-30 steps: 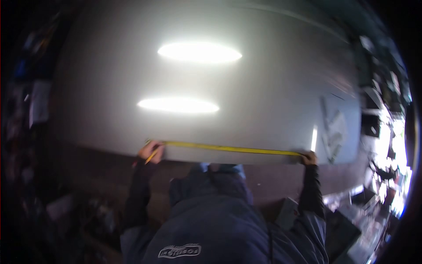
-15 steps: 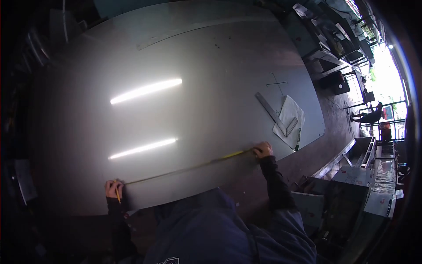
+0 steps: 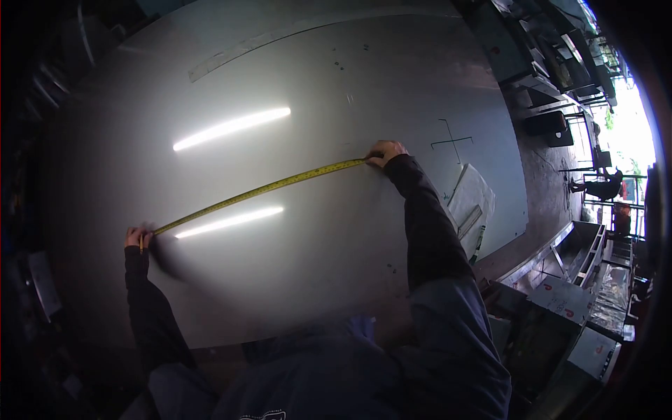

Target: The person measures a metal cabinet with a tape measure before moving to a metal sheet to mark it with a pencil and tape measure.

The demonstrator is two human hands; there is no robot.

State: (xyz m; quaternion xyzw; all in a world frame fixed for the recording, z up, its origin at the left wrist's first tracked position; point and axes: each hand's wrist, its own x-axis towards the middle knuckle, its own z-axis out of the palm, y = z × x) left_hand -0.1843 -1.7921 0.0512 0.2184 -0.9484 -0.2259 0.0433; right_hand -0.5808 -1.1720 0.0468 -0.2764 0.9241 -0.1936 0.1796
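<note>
Now the yellow tape measure [image 3: 259,189] is lying well up on the metal sheet [image 3: 315,84], where half a second ago it was running close to the near edge. Both hands have travelled away from the body: the right hand [image 3: 386,152] has gone from beside the near edge to the middle of the sheet, and the left hand [image 3: 137,238] has climbed from the lower left corner area to a spot further in. The tape is stretching taut between them, slanting from lower left up to upper right.

Both arms are reaching out nearly straight in dark sleeves, the right one crossing over the sheet. The right hand is curled closed over the far end of the tape, pressing it down against the metal. The left hand is closed around the near end of the tape; something thin and yellowish is showing at its fingers, too small to name.

The sheet is serving as the work surface, grey and glossy, and it is reflecting 2 long strip lights [image 3: 231,128]. A dark cross mark [image 3: 451,142] is showing on it just beyond the right hand, and a pale folded cloth or paper [image 3: 476,203] is lying near the right edge. Off to the right, metal boxes [image 3: 567,301] are standing on the floor, and a bright doorway [image 3: 633,140] is opening onto daylight.
</note>
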